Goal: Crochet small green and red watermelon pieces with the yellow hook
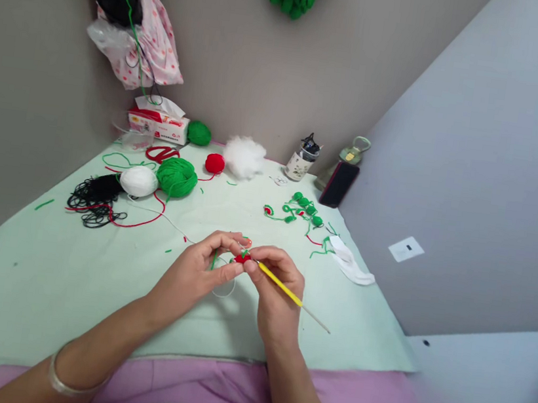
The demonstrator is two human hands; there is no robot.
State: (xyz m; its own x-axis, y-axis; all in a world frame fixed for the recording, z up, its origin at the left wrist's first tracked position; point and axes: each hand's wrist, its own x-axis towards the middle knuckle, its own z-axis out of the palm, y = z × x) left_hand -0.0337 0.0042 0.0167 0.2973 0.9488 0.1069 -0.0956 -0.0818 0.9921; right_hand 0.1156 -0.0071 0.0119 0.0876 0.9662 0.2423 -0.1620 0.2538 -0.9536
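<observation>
Between my two hands, above the front part of the table, is a small red and green crochet piece (242, 257). The fingers and thumb of my left hand (197, 271) pinch it from the left, with white yarn (224, 296) looping below. My right hand (278, 288) is closed on a crochet hook (282, 285) with a yellow handle, its thin metal end pointing down to the right. The right fingertips also touch the crochet piece. The hook's working tip is hidden at the piece. White yarn runs back toward a white ball (139, 181).
Green yarn (177, 177), black yarn (95, 198), red scissors (162, 154), a red ball (214, 163) and white stuffing (244, 157) lie toward the back. Small green crochet pieces (316, 221) are at right. A pen cup (299, 164), phone (339, 184) and tissue box (157, 124) stand by the walls.
</observation>
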